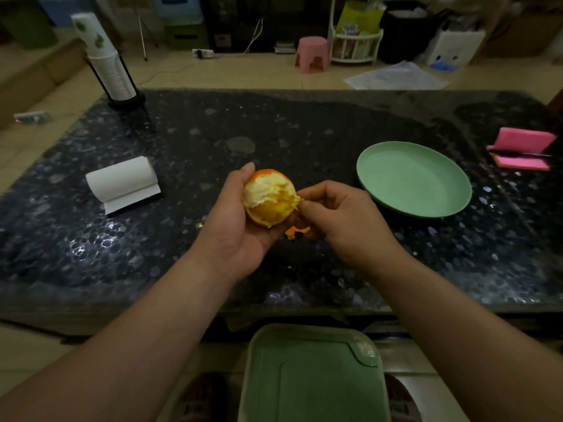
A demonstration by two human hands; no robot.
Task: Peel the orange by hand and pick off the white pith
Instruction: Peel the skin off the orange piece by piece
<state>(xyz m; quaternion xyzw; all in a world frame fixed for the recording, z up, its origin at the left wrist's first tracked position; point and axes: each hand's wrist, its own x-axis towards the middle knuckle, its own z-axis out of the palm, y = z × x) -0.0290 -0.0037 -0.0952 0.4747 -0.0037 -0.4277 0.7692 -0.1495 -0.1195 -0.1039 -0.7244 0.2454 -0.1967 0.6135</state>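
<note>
while left hand cups the part-peeled orange | right hand pinches its pith | left fingers mostly hidden behind it

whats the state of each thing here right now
orange: partly peeled, white pith showing
left hand: grips the orange
right hand: pinches a peel shred at the orange's edge
green plate: empty
paper roll: lying on its side, loose end unrolled
</note>
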